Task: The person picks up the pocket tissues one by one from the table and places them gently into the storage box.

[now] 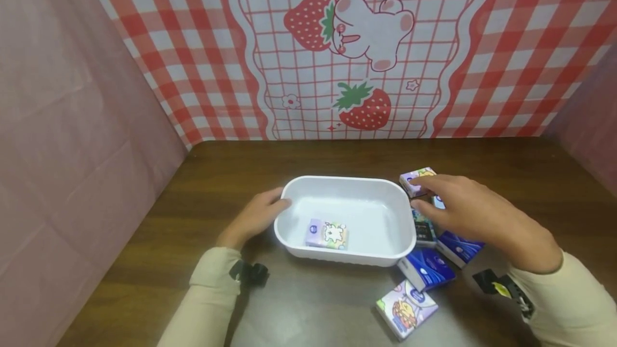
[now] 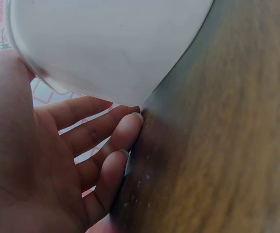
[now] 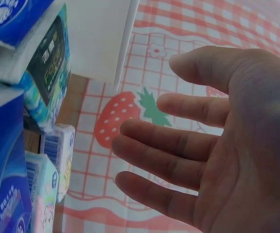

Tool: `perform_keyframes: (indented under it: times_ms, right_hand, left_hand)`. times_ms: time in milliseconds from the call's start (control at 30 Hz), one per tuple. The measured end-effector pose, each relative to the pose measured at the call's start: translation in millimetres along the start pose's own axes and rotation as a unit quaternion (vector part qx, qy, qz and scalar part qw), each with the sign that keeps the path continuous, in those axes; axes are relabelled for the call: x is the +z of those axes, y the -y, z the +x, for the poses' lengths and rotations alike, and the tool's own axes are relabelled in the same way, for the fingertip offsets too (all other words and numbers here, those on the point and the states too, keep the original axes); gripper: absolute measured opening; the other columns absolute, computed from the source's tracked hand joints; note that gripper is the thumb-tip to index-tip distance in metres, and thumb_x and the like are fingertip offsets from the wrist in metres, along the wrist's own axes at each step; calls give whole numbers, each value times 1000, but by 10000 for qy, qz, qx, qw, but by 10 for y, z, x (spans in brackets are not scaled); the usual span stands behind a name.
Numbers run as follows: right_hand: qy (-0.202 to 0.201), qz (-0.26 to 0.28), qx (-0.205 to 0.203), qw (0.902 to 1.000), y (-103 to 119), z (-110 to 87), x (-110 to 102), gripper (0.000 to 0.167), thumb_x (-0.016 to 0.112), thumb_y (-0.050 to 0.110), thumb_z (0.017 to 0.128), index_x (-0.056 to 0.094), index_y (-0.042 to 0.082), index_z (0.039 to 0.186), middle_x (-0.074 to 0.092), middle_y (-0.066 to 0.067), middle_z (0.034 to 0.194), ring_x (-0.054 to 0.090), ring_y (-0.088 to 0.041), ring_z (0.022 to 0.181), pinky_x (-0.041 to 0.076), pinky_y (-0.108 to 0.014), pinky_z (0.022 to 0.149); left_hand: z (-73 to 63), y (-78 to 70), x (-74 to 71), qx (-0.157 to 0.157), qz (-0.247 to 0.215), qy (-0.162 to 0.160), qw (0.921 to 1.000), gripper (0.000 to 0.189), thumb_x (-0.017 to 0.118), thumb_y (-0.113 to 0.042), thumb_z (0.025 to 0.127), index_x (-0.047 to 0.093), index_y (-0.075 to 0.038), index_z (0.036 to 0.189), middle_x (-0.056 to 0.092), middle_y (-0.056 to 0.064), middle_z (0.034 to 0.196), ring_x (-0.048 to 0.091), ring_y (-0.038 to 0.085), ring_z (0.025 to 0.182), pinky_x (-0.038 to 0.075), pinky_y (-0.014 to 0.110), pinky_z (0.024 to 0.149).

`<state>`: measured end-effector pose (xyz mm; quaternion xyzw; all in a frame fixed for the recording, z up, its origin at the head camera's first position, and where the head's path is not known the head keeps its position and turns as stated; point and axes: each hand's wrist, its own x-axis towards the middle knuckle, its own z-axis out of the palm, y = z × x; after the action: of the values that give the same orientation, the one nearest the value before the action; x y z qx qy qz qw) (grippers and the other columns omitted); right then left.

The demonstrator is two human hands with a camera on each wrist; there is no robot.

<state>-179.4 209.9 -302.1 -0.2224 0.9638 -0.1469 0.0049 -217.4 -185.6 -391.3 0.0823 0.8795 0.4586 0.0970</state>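
Note:
A white plastic basin (image 1: 344,255) stands on the table, with a lilac tissue pack (image 1: 326,234) lying inside near its front wall. My left hand (image 1: 255,216) holds the basin's left end, thumb over the rim and fingers curved against the outside near the base. To the right of the basin, my right hand (image 1: 474,210) hovers with spread fingers over several tissue packs, and nothing is in it. Below that hand lie a dark pack marked Face (image 3: 47,58) and a blue pack (image 1: 460,248). A lilac pack (image 1: 415,178) at the back is partly covered by the fingertips.
Another blue pack (image 1: 426,268) lies at the basin's right front corner. Nearer to me is a lilac pack with a cartoon print (image 1: 407,309). The brown wooden table (image 1: 231,162) ends at a red checked strawberry cloth (image 1: 202,68) hanging behind it.

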Motion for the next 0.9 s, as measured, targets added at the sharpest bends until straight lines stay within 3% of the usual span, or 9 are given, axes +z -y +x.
perform_keyframes:
  times_ms: [367, 667, 900]
  right_hand:
    - [122, -68, 234, 9996, -92, 2, -13, 56, 69, 42, 94, 59, 8, 138, 66, -16, 125, 62, -41, 115, 53, -60, 87]
    - [134, -144, 276, 9994, -145, 8, -4, 58, 69, 40, 94, 57, 5, 139, 66, -20, 125, 62, -43, 114, 52, -61, 87]
    - [204, -150, 339, 9991, -197, 27, 26, 60, 68, 40, 94, 56, 4, 140, 64, -22, 128, 60, -45, 116, 51, -63, 88]
  left_hand:
    - [0, 1, -2, -35, 3, 9, 10000, 43, 55, -39, 100, 59, -21, 139, 68, -1, 113, 61, 20, 102, 48, 49, 97]
    - [17, 9, -4, 146, 67, -24, 9999, 43, 54, -39, 101, 60, -19, 138, 68, 0, 110, 62, 18, 99, 49, 47, 95]
    - [8, -3, -4, -84, -25, -11, 10000, 42, 55, -39, 100, 59, -22, 138, 68, -1, 112, 62, 20, 102, 49, 49, 97]
